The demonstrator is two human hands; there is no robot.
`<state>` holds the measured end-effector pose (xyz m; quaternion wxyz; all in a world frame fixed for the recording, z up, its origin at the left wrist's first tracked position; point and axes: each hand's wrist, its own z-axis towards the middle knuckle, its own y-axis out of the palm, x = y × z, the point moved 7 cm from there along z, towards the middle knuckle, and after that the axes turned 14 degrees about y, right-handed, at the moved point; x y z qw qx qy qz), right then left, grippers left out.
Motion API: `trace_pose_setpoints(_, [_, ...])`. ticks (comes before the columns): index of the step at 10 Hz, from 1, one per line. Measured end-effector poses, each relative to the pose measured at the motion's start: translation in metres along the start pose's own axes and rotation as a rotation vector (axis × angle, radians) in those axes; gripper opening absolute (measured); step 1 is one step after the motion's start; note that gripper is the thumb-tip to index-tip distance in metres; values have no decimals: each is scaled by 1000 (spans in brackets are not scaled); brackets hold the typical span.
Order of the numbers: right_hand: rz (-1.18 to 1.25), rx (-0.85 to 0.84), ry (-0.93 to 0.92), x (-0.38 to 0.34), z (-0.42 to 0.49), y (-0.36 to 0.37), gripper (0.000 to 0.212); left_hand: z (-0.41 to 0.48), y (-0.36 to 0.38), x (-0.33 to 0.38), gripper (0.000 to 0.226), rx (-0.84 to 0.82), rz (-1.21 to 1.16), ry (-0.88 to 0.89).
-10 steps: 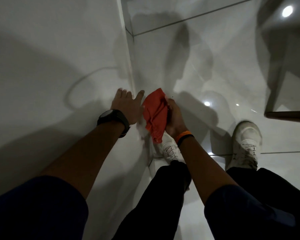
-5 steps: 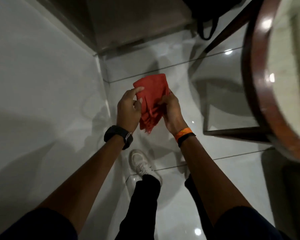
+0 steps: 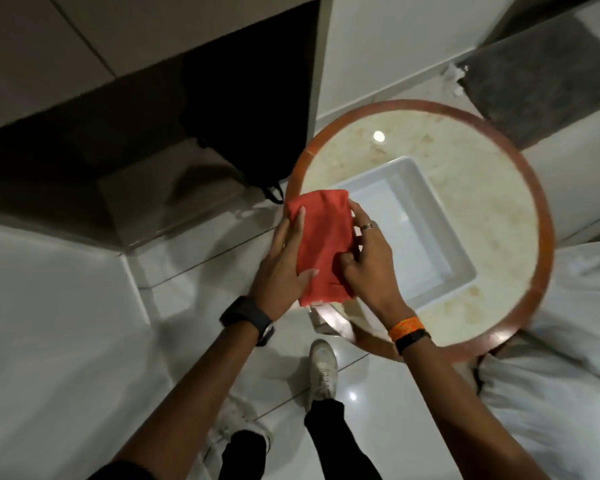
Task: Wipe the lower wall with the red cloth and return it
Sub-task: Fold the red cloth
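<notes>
Nearest the camera, a white shoe [image 3: 323, 370] stood on the glossy floor [image 3: 84, 341], with both forearms reaching out above it. A black watch [image 3: 246, 318] sat on the left wrist and an orange band [image 3: 406, 326] on the right. Just beyond, the left hand [image 3: 281, 268] and the right hand [image 3: 368, 258] held the red cloth [image 3: 321, 244] between them in the air, folded into a narrow upright strip. The left fingers [image 3: 297, 223] lay flat along its left edge with the thumb pressed across the lower part; the right fingers [image 3: 355, 211] were closed on the right edge, pinching the fold near its middle.

The cloth hung over the near left rim of the round counter [image 3: 499, 174], not yet touching it. Farther out on that counter sat a white tray [image 3: 454, 237], which looked the likely place to return the cloth. Beyond stood a dark recess [image 3: 153, 116] and the pale wall [image 3: 378, 39].

The grip was light and only on the edges, so the fold could spring open or the lower end slip free as one hand let go. The cloth was still at the counter's edge, so a release there would probably drop it to the floor rather than into the tray. A hasty reach might also nudge the tray.
</notes>
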<state>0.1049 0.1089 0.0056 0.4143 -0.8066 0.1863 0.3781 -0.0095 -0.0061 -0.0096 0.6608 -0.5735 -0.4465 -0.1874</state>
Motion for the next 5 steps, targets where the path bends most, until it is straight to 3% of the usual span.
trace_pose_setpoints(1, [-67, 18, 47, 20, 24, -27, 95, 33, 36, 15, 110, -85, 36, -36])
trace_pose_setpoints(2, [-149, -31, 104, 54, 70, -44, 92, 82, 85, 20, 100, -172, 266, -77])
trace_pose_setpoints(3, [-199, -67, 94, 72, 95, -43, 81, 103, 107, 15, 92, -252, 590, -71])
trace_pose_setpoints(4, [-418, -112, 46, 87, 104, -31, 71, 112, 114, 9, 97, -368, 957, -63])
trace_pose_setpoints(5, [-608, 6, 12, 90, 106, -31, 62, 113, 111, 4, 101, -334, 983, -62])
